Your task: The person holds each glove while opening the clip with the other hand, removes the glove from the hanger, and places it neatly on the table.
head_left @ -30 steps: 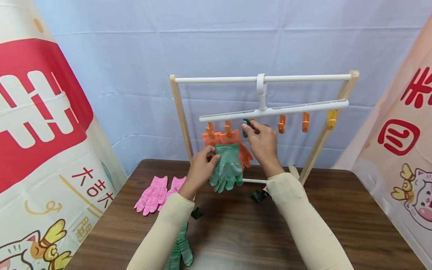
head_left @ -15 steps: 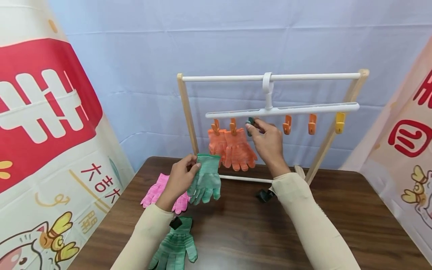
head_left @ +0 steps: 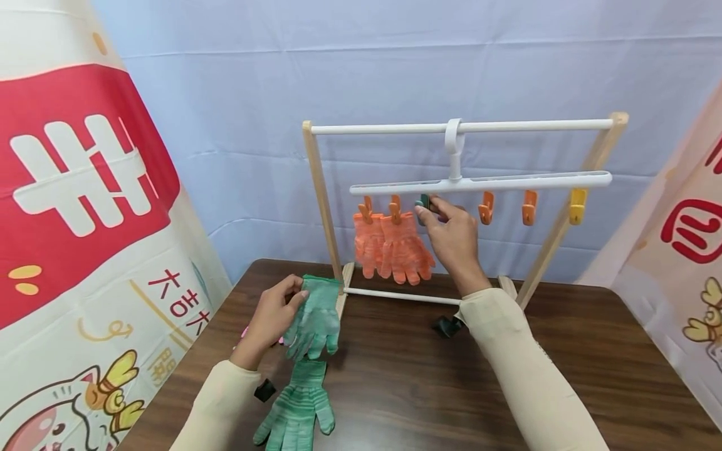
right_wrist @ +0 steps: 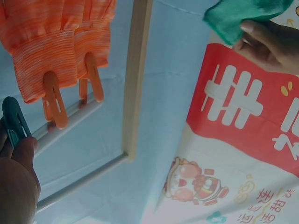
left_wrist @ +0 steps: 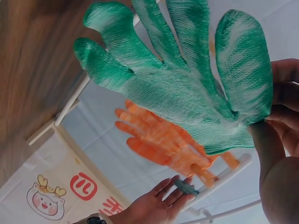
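Observation:
My left hand (head_left: 276, 316) pinches a green knit glove (head_left: 316, 319) by its cuff, its fingers hanging down above the table's left side. Up at the white hanger (head_left: 519, 182), my right hand (head_left: 451, 238) pinches a dark green clothespin (right_wrist: 16, 121) between thumb and fingers. Just left of that clothespin, two orange gloves (head_left: 403, 250) hang from orange clothespins (right_wrist: 55, 100). A second green glove (head_left: 301, 407) lies flat on the table below the held one. Pink gloves (head_left: 245, 332) are mostly hidden behind my left hand and forearm.
The hanger hooks over the top bar (head_left: 383, 129) of a wooden-sided rack standing on the brown table (head_left: 417, 382). To the right of my right hand hang two orange clothespins (head_left: 529, 208) and a yellow clothespin (head_left: 577, 207). Printed cloths (head_left: 84, 188) flank the table.
My left hand has drawn the green glove down and left, away from the hanging orange gloves. My right hand stays at the dark green clothespin. The view has shifted slightly left.

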`<act>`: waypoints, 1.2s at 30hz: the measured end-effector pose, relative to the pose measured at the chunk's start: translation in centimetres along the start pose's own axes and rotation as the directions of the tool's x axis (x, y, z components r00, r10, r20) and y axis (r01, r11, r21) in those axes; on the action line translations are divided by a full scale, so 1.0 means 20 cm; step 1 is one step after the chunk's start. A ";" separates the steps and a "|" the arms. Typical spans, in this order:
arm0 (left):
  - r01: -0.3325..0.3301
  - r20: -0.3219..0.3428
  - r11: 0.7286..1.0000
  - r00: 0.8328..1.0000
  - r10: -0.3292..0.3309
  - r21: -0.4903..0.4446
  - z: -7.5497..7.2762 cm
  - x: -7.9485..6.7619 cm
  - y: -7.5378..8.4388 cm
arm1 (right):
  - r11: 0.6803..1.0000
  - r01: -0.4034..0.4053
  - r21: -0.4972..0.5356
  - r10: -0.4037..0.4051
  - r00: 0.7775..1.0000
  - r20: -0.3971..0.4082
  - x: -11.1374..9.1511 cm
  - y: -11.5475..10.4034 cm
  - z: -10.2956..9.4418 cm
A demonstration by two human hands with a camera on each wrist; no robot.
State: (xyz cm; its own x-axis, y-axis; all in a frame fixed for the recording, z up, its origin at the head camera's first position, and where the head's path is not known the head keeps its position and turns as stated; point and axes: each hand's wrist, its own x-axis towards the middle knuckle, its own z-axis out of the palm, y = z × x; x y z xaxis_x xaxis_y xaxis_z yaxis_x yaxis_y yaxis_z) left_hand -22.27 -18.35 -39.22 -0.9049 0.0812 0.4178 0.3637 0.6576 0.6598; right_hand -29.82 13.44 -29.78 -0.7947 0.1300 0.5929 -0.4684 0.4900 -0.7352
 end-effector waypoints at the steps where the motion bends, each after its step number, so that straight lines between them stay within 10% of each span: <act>1: 0.004 0.003 1.000 1.000 -0.004 0.005 -0.01 -0.01 -0.02 | 1.000 -0.001 0.002 0.001 1.000 0.001 0.00 0.00 0.00; 36: 0.263 0.067 0.954 0.959 -0.274 0.146 -0.31 -0.26 -0.43 | 1.000 0.003 -0.006 -0.003 1.000 -0.002 -0.01 -0.01 0.01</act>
State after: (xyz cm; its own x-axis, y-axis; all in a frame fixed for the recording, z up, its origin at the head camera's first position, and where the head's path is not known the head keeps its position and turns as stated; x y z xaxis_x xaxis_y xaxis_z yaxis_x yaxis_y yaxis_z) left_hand -19.25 -29.05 -43.14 -0.9827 -0.0523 0.1778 0.0769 0.7579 0.6478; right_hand -29.58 13.18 -29.74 -0.7924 0.1307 0.5959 -0.4682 0.4959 -0.7313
